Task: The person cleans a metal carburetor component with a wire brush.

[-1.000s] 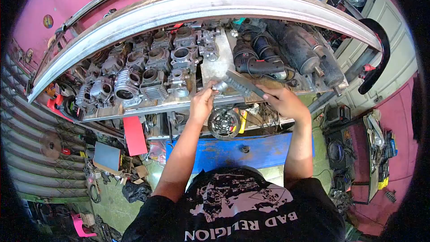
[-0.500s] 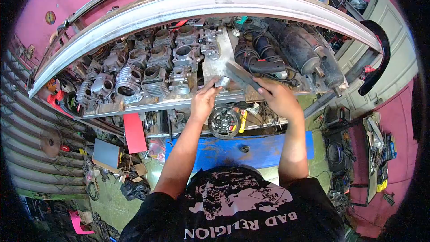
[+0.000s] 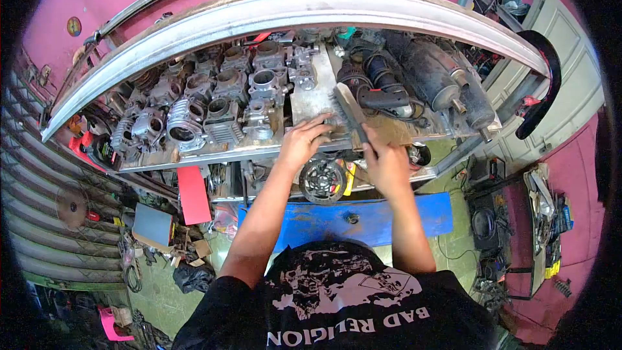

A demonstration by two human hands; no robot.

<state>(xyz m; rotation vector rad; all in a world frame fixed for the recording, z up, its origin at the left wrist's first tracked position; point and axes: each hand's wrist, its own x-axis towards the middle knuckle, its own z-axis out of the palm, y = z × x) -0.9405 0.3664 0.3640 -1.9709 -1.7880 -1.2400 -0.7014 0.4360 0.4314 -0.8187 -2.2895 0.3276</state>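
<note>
I count two hands at the table (image 3: pixel 311 94): the left hand (image 3: pixel 302 141) at about 11 o'clock from centre and the right hand (image 3: pixel 385 165) at about 1 o'clock, with one wire brush (image 3: pixel 350 111) between them. At 10 o'clock I make out roughly a dozen engine cylinders (image 3: pixel 214 100), too crowded to count exactly; one power drill (image 3: pixel 374 94) and two dark mufflers (image 3: pixel 447 84) lie at 1 o'clock, one brake disc (image 3: pixel 322 181) below.

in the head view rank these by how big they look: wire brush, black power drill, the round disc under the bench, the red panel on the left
1. black power drill
2. red panel
3. wire brush, partly hidden in the right hand
4. round disc

The wire brush and round disc look close; fisheye distortion makes that pair unsure.
</note>
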